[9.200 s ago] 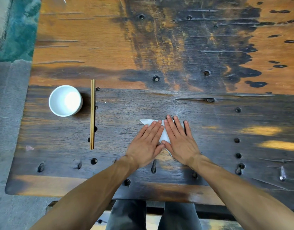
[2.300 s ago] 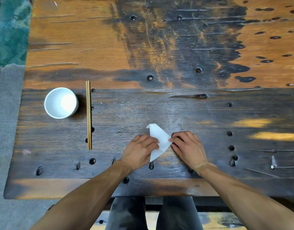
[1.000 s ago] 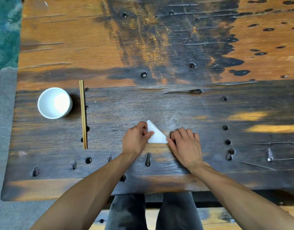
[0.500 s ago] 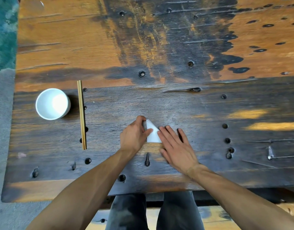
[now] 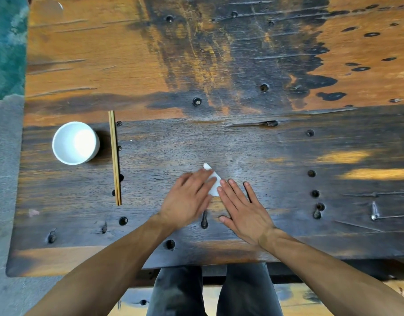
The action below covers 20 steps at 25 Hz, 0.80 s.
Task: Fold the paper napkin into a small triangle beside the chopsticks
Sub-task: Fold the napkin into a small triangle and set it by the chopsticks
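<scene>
White paper shows between your two hands: the paper napkin (image 5: 213, 182), folded down to a small triangle, lies flat on the dark plank of the wooden table (image 5: 253, 144). Only its upper point and right slope are in view; the rest sits under your fingers.

Your left hand (image 5: 188, 198) lies palm down, fingers extended and close together, fingertips resting over the napkin's left side. The hand is motion-blurred, so finger detail is soft. It pinches nothing; it presses flat.

Your right hand (image 5: 244, 207) is also palm down on the table, fingers spread wide, the index fingertip touching the napkin's lower right edge. The other fingers rest on bare wood to the right of the paper. No grip here either.

Both forearms run in from the near edge of the table, bare. Dark trousers (image 5: 214, 290) show below the table edge.

Outward to the left: the chopsticks (image 5: 114, 157) lie as a tight pair, pointing away from you, well apart from the napkin. Just beyond them, near but not touching, stands a white bowl (image 5: 75, 143), upright.

Table surface is worn, orange-brown at the far half, dark at the near half, dotted with round holes. Grey floor (image 5: 4, 179) and a teal patch (image 5: 7, 42) lie off its left edge.
</scene>
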Tool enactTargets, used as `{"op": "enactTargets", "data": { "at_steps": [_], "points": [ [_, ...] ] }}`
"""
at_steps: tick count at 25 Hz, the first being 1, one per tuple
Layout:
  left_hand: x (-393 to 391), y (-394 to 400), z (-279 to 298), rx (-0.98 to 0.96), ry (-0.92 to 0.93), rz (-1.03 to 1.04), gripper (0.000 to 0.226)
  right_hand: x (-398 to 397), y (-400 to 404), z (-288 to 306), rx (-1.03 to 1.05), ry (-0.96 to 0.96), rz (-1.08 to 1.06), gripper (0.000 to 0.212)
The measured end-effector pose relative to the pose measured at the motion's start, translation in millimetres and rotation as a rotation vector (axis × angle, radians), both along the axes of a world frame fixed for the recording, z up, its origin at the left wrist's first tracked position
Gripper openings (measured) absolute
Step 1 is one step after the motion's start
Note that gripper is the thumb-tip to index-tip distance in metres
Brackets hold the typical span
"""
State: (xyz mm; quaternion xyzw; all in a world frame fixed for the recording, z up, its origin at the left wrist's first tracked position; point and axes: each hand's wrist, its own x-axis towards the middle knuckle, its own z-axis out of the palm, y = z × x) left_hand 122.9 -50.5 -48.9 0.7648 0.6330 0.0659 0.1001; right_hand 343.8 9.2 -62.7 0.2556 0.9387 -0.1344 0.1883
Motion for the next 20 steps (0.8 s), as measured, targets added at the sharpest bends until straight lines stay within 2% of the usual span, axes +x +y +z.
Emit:
{"op": "enactTargets", "data": {
  "at_steps": [2, 7, 20],
  "points": [
    [3.1, -16.0, -3.5, -0.089, 0.023, -0.143, 0.054, -0.7, 0.1, 0.6, 0.001, -0.012, 0.009, 0.076],
    [2.9, -23.7, -4.4, -0.301, 0.142, -0.178, 0.064, 11.4, -2.4, 1.4, -0.017, 0.014, 0.016, 0.074],
    [17.8, -18.5, -5.4, -0.348, 0.19, -0.176, 0.071, 25.8, 11.7, 2.8, 0.004, 0.046, 0.095, 0.07]
  ]
}}
